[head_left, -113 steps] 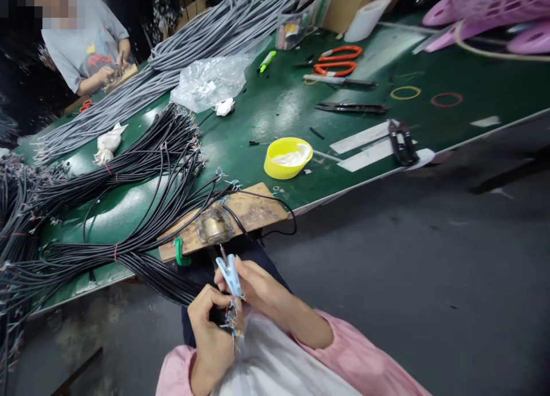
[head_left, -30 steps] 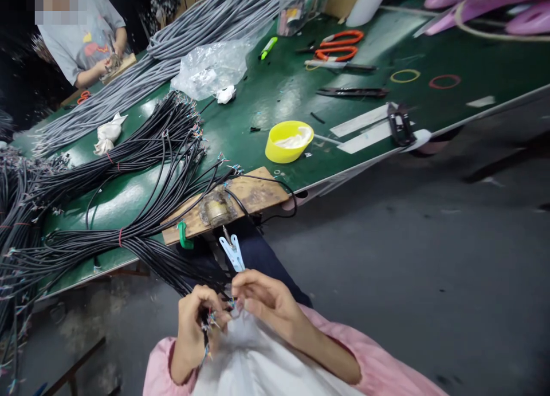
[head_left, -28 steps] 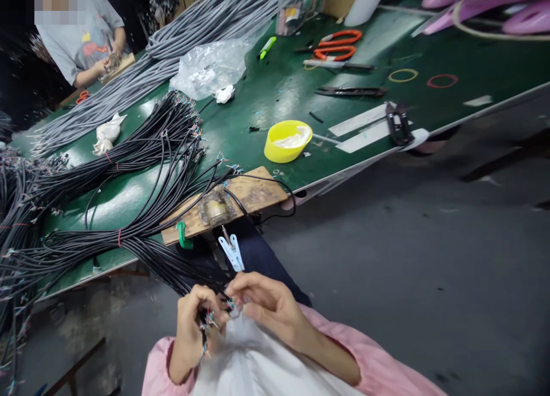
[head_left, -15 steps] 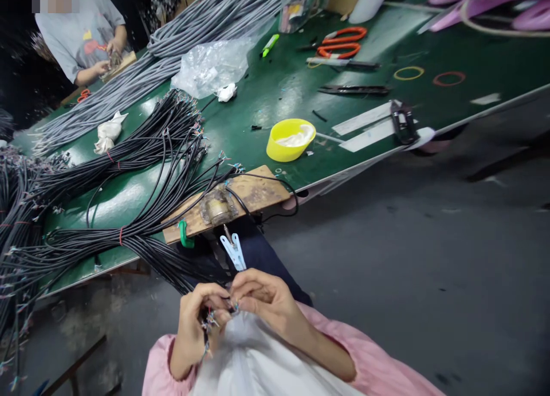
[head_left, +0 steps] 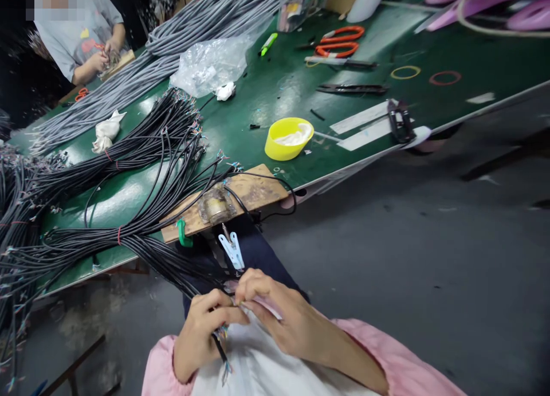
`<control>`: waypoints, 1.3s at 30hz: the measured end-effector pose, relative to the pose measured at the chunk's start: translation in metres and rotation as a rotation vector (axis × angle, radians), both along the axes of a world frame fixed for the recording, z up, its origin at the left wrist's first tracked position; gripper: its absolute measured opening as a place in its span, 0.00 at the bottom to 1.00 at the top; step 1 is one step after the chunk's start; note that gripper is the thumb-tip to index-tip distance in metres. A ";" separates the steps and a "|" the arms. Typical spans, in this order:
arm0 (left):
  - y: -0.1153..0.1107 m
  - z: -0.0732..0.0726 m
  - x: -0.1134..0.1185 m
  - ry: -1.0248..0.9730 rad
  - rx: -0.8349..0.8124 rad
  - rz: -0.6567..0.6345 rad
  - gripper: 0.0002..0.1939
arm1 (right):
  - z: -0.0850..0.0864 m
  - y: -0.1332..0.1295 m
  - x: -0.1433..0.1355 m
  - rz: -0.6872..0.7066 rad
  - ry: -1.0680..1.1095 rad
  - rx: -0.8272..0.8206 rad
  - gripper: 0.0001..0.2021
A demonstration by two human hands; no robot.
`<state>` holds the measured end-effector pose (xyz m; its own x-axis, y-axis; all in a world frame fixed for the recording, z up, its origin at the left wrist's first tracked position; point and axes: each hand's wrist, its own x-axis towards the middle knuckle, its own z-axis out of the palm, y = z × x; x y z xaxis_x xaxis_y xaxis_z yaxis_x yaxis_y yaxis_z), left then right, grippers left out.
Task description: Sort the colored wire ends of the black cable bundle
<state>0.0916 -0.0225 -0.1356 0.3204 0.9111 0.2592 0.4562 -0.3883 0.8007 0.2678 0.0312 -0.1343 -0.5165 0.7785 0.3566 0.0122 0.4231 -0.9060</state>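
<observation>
- Two hands meet low over my lap, well short of the green table [head_left: 472, 63] that fills the view ahead of them, strewn with tools, rubber bands and a clear bag.
- Beyond my left hand and off to its side, the black cable bundles [head_left: 129, 155] fan across the table and hang over its edge down towards my fingers.
- At the far corner, well away from both my hands, a co-worker [head_left: 81, 35] in a grey shirt bends over a separate board.
- Just ahead of my hands, the wooden board [head_left: 253, 191] juts from the table edge, with a yellow bowl [head_left: 287, 138] on the table behind it.
- My left hand [head_left: 200, 336] is closed round one black cable [head_left: 219, 350], whose end with its coloured wires [head_left: 224, 373] now points down below the fist; half a second ago those wires stood up between my fingertips.
- My right hand [head_left: 279, 316] has slid in beside the left, fingertips pinched at the cable; what they grip I cannot tell.
- Between my hands and the board, the pale blue clip [head_left: 232, 250] has stayed put. I judge this cable end finished with.
</observation>
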 end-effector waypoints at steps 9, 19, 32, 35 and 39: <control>0.001 -0.005 -0.005 -0.160 0.026 -0.018 0.15 | 0.002 0.010 0.001 0.042 0.105 0.122 0.08; 0.009 0.005 0.006 -0.157 -0.179 0.174 0.05 | 0.006 0.012 0.004 0.044 -0.276 0.498 0.12; 0.016 0.009 0.007 -0.260 -0.219 0.153 0.08 | -0.005 0.009 0.004 -0.011 0.059 0.148 0.07; 0.016 0.009 0.005 -0.241 -0.218 0.131 0.08 | -0.007 0.008 0.000 -0.002 0.086 0.127 0.07; 0.015 0.012 0.003 -0.195 -0.185 0.094 0.11 | -0.009 0.008 -0.002 0.034 0.124 0.091 0.08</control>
